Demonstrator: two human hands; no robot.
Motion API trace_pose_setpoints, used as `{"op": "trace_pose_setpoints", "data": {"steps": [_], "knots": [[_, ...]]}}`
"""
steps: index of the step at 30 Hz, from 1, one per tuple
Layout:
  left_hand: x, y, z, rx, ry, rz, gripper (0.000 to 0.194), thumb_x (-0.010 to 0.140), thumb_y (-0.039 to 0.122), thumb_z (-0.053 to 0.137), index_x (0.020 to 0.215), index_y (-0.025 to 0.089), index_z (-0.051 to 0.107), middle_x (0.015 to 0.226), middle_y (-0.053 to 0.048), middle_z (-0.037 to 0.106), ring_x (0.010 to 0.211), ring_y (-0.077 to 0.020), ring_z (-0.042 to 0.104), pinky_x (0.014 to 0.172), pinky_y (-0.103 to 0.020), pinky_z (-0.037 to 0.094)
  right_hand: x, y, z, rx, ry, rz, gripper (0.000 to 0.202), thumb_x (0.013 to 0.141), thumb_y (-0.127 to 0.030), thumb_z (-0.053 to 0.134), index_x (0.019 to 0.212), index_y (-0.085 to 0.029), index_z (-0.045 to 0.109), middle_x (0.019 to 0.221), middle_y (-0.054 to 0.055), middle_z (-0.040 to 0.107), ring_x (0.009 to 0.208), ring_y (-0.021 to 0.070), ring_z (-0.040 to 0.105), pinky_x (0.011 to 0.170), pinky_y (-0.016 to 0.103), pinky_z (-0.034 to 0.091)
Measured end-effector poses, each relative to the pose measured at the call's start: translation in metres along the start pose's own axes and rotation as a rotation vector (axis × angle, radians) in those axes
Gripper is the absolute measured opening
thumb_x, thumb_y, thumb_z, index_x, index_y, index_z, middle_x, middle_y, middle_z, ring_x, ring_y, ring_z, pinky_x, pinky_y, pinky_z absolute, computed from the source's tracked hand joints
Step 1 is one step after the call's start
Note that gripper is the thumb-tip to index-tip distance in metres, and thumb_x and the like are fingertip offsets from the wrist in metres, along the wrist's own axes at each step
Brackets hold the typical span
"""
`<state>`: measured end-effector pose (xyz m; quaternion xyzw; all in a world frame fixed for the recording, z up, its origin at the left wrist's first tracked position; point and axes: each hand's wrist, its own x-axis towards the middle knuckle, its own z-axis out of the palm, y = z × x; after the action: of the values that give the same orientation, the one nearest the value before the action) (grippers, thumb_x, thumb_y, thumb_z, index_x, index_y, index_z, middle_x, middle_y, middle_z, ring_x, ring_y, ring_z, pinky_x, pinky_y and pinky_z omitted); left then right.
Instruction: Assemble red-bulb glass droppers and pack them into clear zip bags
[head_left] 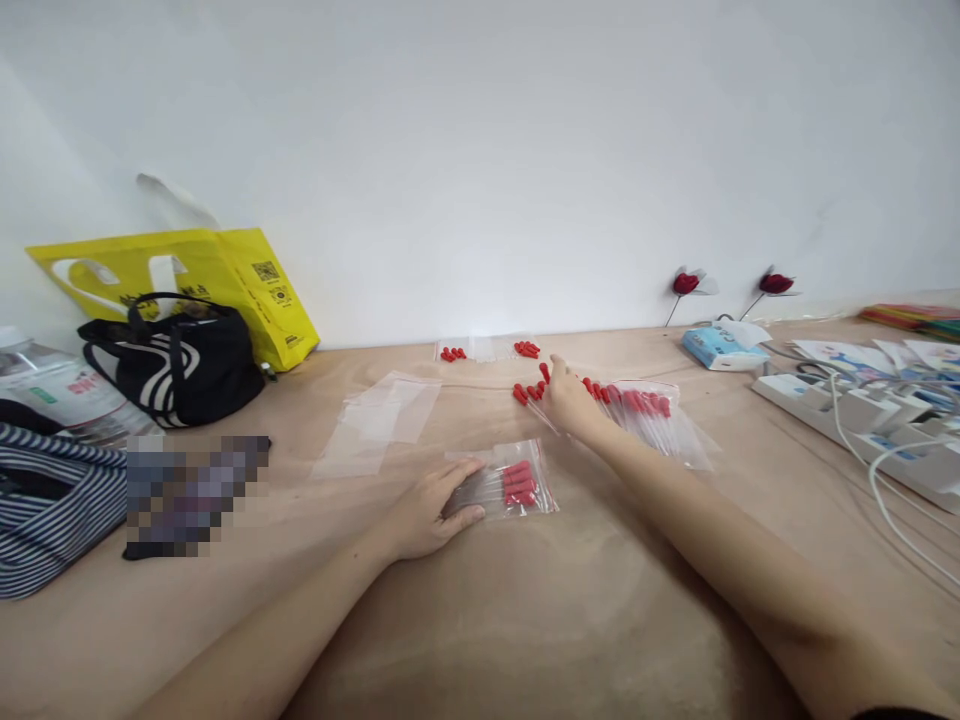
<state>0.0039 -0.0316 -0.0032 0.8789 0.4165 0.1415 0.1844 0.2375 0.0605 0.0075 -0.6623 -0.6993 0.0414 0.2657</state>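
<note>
My left hand (435, 508) lies with fingers apart on the left end of a clear zip bag (544, 480) holding several red-capped droppers (519, 484). Farther forward and right, my right hand (568, 398) is among loose red-capped pieces, its fingers closed around a red-tipped piece (544, 373). Just right of it, another clear bag (697, 440) lies with many red-capped droppers (645, 402) in or on it. Near the wall is a clear bag (491, 348) with red caps (454, 354) at its left and more red caps (527, 349) at its right.
Flat clear bags (390, 410) lie left of centre. A yellow bag (281, 310), black pouch (180, 365), large bottle (67, 395) and striped cloth (56, 500) stand at left. Right are a tissue pack (716, 348), power strips (862, 430), cables and two fabric roses (685, 284).
</note>
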Motion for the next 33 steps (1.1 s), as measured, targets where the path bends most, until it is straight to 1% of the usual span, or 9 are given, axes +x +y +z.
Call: {"op": "trace_pose_setpoints", "data": {"steps": [3, 5, 7, 11, 16, 20, 24, 26, 33], "knots": [[0.000, 0.001, -0.001, 0.005, -0.009, -0.007, 0.047, 0.081, 0.037, 0.047, 0.124, 0.019, 0.038, 0.129, -0.008, 0.043, 0.118, -0.0216, 0.039, 0.099, -0.039, 0.033, -0.017, 0.022, -0.011, 0.432, 0.012, -0.094, 0.053, 0.078, -0.018, 0.042, 0.125, -0.013, 0.018, 0.074, 0.002, 0.052, 0.062, 0.0156, 0.056, 0.058, 0.029, 0.046], [0.001, 0.001, -0.001, 0.012, -0.018, -0.014, 0.046, 0.081, 0.037, 0.047, 0.123, 0.019, 0.039, 0.129, -0.008, 0.043, 0.119, -0.0218, 0.039, 0.099, -0.039, 0.032, -0.031, 0.034, -0.011, 0.705, 0.033, -0.014, 0.050, 0.077, -0.023, 0.043, 0.121, -0.018, 0.020, 0.072, -0.003, 0.046, 0.049, 0.0110, 0.052, 0.047, 0.026, 0.045], [0.001, 0.002, -0.002, 0.020, -0.025, -0.023, 0.046, 0.081, 0.037, 0.046, 0.123, 0.019, 0.039, 0.128, -0.008, 0.044, 0.118, -0.0219, 0.039, 0.099, -0.040, 0.033, -0.044, 0.039, -0.008, 0.911, 0.091, 0.070, 0.046, 0.075, -0.027, 0.047, 0.114, -0.022, 0.024, 0.072, -0.005, 0.043, 0.046, 0.0086, 0.050, 0.043, 0.024, 0.045], [0.001, 0.003, -0.003, 0.022, -0.033, -0.038, 0.047, 0.081, 0.038, 0.046, 0.124, 0.020, 0.038, 0.129, -0.008, 0.044, 0.118, -0.0219, 0.040, 0.098, -0.039, 0.034, -0.060, 0.032, 0.005, 1.140, 0.162, 0.186, 0.042, 0.069, -0.029, 0.054, 0.101, -0.023, 0.028, 0.069, -0.007, 0.043, 0.049, 0.0096, 0.054, 0.047, 0.026, 0.049], [0.001, 0.002, -0.002, 0.017, -0.026, -0.041, 0.048, 0.082, 0.039, 0.045, 0.125, 0.020, 0.037, 0.129, -0.008, 0.043, 0.117, -0.0223, 0.040, 0.097, -0.039, 0.034, -0.068, 0.013, 0.012, 1.364, 0.081, 0.328, 0.038, 0.065, -0.032, 0.058, 0.087, -0.024, 0.028, 0.063, -0.008, 0.048, 0.053, 0.0129, 0.058, 0.051, 0.028, 0.051], [0.001, 0.002, -0.002, 0.001, -0.018, -0.010, 0.047, 0.082, 0.038, 0.045, 0.125, 0.022, 0.037, 0.129, -0.007, 0.044, 0.116, -0.0223, 0.041, 0.097, -0.040, 0.034, -0.076, 0.005, 0.012, 1.373, -0.088, 0.318, 0.034, 0.065, -0.034, 0.058, 0.081, -0.023, 0.030, 0.064, -0.008, 0.052, 0.048, 0.0092, 0.057, 0.047, 0.023, 0.049], [0.002, 0.003, -0.002, -0.012, -0.009, 0.008, 0.047, 0.082, 0.037, 0.046, 0.125, 0.022, 0.037, 0.128, -0.007, 0.045, 0.114, -0.0221, 0.043, 0.096, -0.040, 0.035, -0.079, 0.003, 0.010, 1.197, -0.293, 0.225, 0.032, 0.064, -0.038, 0.059, 0.080, -0.021, 0.036, 0.059, -0.010, 0.051, 0.029, 0.0039, 0.043, 0.026, 0.015, 0.029], [0.002, 0.003, -0.003, -0.017, -0.003, 0.006, 0.046, 0.082, 0.037, 0.046, 0.125, 0.022, 0.037, 0.127, -0.008, 0.045, 0.113, -0.0222, 0.044, 0.096, -0.040, 0.035, -0.078, 0.003, 0.009, 1.143, -0.348, 0.182, 0.031, 0.065, -0.038, 0.058, 0.081, -0.020, 0.038, 0.057, -0.010, 0.052, 0.025, 0.0026, 0.037, 0.024, 0.014, 0.023], [0.002, 0.003, -0.002, -0.015, 0.003, 0.006, 0.046, 0.082, 0.037, 0.046, 0.124, 0.021, 0.038, 0.128, -0.008, 0.045, 0.114, -0.0226, 0.043, 0.096, -0.039, 0.035, -0.074, 0.000, 0.009, 1.039, -0.467, 0.124, 0.019, 0.077, -0.031, 0.046, 0.088, -0.016, 0.046, 0.036, -0.012, 0.040, 0.024, 0.0054, 0.036, 0.026, 0.014, 0.023]]}}
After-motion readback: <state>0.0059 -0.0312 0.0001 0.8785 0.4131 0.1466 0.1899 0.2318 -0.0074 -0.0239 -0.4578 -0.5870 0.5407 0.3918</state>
